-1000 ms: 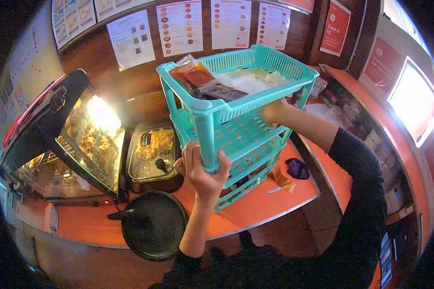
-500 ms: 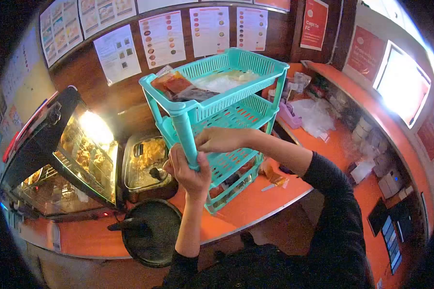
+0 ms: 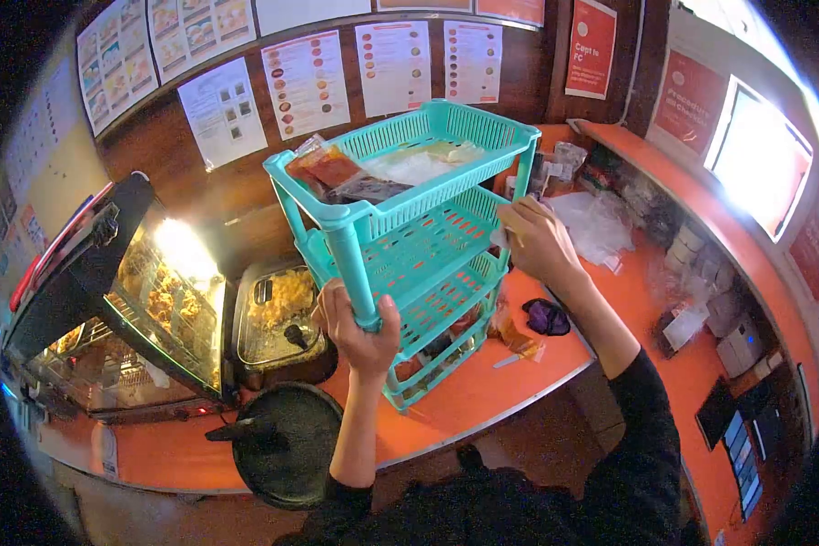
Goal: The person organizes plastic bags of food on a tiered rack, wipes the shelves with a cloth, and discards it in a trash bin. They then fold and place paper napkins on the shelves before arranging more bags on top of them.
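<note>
A turquoise tiered plastic rack (image 3: 416, 223) stands on the orange counter. My left hand (image 3: 359, 332) is wrapped round the lower part of its front left post. My right hand (image 3: 535, 238) is at the rack's right side, beside the right post, with its fingers closed together; a small pale thing shows at the fingertips, too unclear to name. The top tier holds a bag of red-orange sauce (image 3: 325, 167), a dark packet (image 3: 366, 188) and clear plastic bags (image 3: 423, 164). More packets lie in the lowest tier.
A lit food warmer (image 3: 159, 305) stands at the left, beside a metal tray of food (image 3: 278, 309). A round black lid (image 3: 287, 443) lies at the counter's front. Right of the rack are a purple-and-black item (image 3: 546, 317), an orange packet (image 3: 516, 338) and plastic bags (image 3: 594, 223).
My right hand has moved right, from the front left post to the rack's right side. My left hand still grips the post. The rack has shifted slightly.
</note>
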Tool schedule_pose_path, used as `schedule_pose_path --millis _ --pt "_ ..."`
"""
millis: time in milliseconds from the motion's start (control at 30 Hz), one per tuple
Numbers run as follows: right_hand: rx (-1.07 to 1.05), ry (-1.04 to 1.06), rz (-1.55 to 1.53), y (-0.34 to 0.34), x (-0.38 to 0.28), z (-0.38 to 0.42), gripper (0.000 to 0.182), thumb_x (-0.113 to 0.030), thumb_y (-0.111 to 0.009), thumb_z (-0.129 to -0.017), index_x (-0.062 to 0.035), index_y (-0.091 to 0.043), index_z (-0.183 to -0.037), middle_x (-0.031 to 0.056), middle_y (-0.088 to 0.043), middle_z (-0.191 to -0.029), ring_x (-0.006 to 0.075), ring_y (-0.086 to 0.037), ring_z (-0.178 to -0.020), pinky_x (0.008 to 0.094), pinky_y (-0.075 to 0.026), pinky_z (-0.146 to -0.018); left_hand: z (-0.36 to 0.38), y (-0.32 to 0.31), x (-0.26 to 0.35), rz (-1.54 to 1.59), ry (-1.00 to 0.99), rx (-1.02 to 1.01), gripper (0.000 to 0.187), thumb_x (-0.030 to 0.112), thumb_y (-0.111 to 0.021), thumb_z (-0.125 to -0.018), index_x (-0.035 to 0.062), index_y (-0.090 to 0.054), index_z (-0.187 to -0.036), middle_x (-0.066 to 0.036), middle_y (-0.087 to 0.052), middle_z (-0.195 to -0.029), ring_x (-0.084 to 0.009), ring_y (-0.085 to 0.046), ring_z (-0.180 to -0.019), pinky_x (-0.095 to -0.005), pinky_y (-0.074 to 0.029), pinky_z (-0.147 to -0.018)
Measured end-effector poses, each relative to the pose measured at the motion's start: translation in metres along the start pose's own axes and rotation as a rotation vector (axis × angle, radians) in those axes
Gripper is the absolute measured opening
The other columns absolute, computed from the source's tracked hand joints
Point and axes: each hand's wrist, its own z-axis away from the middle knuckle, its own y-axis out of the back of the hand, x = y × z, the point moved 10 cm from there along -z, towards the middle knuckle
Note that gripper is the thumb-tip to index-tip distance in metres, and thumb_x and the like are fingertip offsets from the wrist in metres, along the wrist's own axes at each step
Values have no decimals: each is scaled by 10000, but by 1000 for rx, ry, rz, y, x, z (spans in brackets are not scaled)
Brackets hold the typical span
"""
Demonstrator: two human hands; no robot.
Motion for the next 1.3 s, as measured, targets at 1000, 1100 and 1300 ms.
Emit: schedule_pose_path --millis 1000,1100,1300 --pt "-80 341 -188 -180 -52 -150 417 -108 -519 -818 -43 -529 -1231 191 -517 -1263 364 -482 -1186 465 -363 -1026 0 6 -7 42 -15 51 343 337 -644 -780 24 -552 -885 -157 -556 -951 -330 -532 -909 -415 -362 -796" --pt "-127 451 -247 -169 -111 -133 421 -115 -511 -825 -45 -525 -1240 191 -510 -1275 362 -477 -1195 464 -355 -1034 1 1 -11 46 8 -9 367 343 -639 -784 13 -555 -922 -163 -554 -955 -346 -523 -906 -433 -370 -802" --pt "-88 619 -334 -135 -173 -110 428 -130 -496 -839 -49 -518 -1258 192 -498 -1299 356 -466 -1213 463 -341 -1051 5 1 -7 -46 -83 54 412 360 -625 -802 -19 -528 -933 -170 -508 -878 -364 -499 -858 -465 -389 -829"
